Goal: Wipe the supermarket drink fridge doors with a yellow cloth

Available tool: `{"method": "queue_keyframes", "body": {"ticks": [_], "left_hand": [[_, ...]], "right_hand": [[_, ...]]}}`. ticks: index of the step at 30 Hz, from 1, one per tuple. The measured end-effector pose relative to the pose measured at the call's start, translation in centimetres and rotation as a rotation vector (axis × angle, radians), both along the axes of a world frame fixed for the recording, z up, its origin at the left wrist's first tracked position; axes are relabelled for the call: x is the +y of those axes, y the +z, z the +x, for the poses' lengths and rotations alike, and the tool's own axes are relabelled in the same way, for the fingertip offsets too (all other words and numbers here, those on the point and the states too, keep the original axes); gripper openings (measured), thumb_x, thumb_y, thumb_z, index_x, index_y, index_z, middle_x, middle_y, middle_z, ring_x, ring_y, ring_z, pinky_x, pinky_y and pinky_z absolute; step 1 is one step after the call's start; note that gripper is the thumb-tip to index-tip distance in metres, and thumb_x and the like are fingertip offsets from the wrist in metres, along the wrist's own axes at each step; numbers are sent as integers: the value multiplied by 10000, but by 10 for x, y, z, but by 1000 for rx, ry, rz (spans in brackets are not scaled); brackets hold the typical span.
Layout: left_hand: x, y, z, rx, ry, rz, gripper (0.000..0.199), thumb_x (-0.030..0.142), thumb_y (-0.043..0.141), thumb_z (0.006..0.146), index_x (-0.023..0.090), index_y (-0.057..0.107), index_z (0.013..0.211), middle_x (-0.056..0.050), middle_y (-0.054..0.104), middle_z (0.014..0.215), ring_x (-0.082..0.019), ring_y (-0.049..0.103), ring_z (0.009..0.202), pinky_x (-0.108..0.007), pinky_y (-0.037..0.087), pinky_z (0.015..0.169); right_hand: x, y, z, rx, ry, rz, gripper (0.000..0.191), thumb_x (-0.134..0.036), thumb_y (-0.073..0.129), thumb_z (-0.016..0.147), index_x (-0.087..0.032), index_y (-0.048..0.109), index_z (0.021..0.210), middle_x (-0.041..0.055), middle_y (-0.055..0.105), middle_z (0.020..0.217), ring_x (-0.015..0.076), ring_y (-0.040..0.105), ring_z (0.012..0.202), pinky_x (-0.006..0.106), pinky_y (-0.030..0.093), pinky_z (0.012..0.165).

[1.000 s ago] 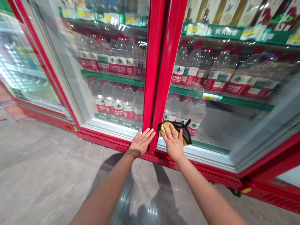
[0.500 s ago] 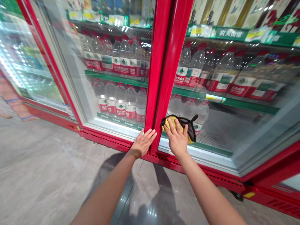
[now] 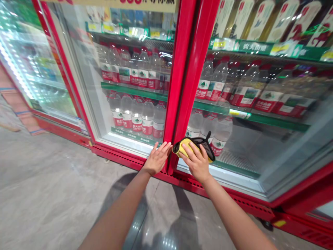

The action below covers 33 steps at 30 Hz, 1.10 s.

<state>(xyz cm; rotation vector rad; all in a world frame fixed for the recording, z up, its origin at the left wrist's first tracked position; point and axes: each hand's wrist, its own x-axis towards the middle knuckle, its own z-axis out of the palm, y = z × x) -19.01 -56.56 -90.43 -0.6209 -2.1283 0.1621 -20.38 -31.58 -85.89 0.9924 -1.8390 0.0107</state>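
Note:
My right hand [image 3: 197,162] presses a yellow-and-grey cloth [image 3: 186,147] with black edging against the lower left corner of the right glass door, its fingers spread over the fabric. One side of the cloth overlaps the red door frame [image 3: 183,114]. To the left, my left hand [image 3: 157,159] lies flat with fingers stretched out at the bottom of the left door's red frame, holding nothing. Behind the glass by the cloth stand water bottles [image 3: 218,144] with red-and-white labels, partly covered by the cloth and my fingers.
Bottle rows [image 3: 137,74] fill shelves behind the left door. A green shelf edge [image 3: 275,119] crosses the right cooler. Below runs a red slotted base [image 3: 117,157] above the grey floor [image 3: 52,180]. Another lit cooler [image 3: 39,66] and stacked pinkish boxes [image 3: 19,107] are at left.
My right hand has slid the cloth left and slightly down, onto the door frame's edge. My left hand stays nearly in place. The view has tilted up slightly.

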Motion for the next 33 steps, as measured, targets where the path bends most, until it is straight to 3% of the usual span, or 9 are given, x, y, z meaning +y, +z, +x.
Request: {"method": "queue_keyframes", "body": {"ticks": [3, 5, 13, 16, 20, 24, 28, 30, 33], "left_hand": [[-5, 3, 1, 27, 31, 40, 639, 119, 518, 860, 114, 440, 1495, -143, 385, 1610, -252, 192, 1557, -541, 132, 1291], [-8, 3, 3, 23, 42, 42, 629, 116, 518, 854, 101, 450, 1479, -149, 386, 1609, -257, 169, 1563, -553, 145, 1286], [-12, 1, 10, -80, 33, 26, 802, 148, 486, 874, 86, 162, 1605, -142, 359, 1624, -242, 156, 1565, -511, 116, 1291], [-11, 4, 11, -76, 26, 27, 849, 142, 502, 867, 92, 101, 1613, -144, 357, 1625, -251, 167, 1562, -512, 126, 1288], [-7, 10, 8, -52, 24, 59, 831, 103, 472, 874, 112, 99, 1616, -144, 380, 1613, -251, 224, 1548, -519, 147, 1286], [0, 15, 1, 7, 40, 161, 833, 43, 437, 869, 122, 81, 1618, -154, 373, 1615, -252, 246, 1541, -533, 185, 1279], [11, 18, -7, 69, 33, 228, 823, 19, 418, 869, 116, 88, 1616, -163, 384, 1607, -245, 203, 1554, -543, 187, 1281], [16, 20, -8, 75, 21, 235, 820, 20, 407, 877, 119, 70, 1618, -159, 396, 1601, -238, 203, 1554, -540, 178, 1284], [21, 23, -7, 72, 15, 242, 820, 27, 392, 896, 128, 19, 1619, -153, 404, 1597, -239, 230, 1546, -533, 175, 1284]], "right_hand": [[-21, 13, -5, -49, -41, 9, 494, -185, 538, 978, -370, 530, 1436, -12, 491, 1557, 226, 257, 1532, 528, 28, 1258], [-28, 7, -9, -111, -75, 50, 517, -186, 540, 974, -351, 503, 1463, -5, 452, 1584, 242, 233, 1540, 541, -21, 1256], [-10, -80, -3, -209, -9, 224, 422, -239, 515, 992, -333, 574, 1398, -25, 507, 1546, 223, 361, 1473, 482, 6, 1275], [-10, -96, 1, -226, 1, 250, 398, -238, 516, 990, -329, 600, 1369, -25, 529, 1528, 208, 418, 1437, 453, 67, 1277], [-15, -73, 1, -257, -32, 201, 410, -238, 532, 982, -349, 593, 1372, -30, 516, 1538, 208, 405, 1450, 474, 34, 1278], [-22, -12, -6, -223, -87, 119, 447, -214, 540, 972, -357, 572, 1395, -20, 474, 1569, 229, 317, 1505, 513, -66, 1261], [-26, 41, -15, -141, -160, -2, 537, -147, 534, 950, -371, 525, 1438, 2, 416, 1607, 244, 233, 1542, 540, -44, 1247], [-25, 46, -18, -124, -210, -75, 559, -114, 529, 934, -347, 523, 1442, 36, 387, 1623, 249, 203, 1552, 551, -10, 1243], [-20, 23, -17, -126, -248, -113, 504, -103, 524, 927, -291, 573, 1392, 80, 401, 1613, 246, 176, 1559, 562, 0, 1238]]}}
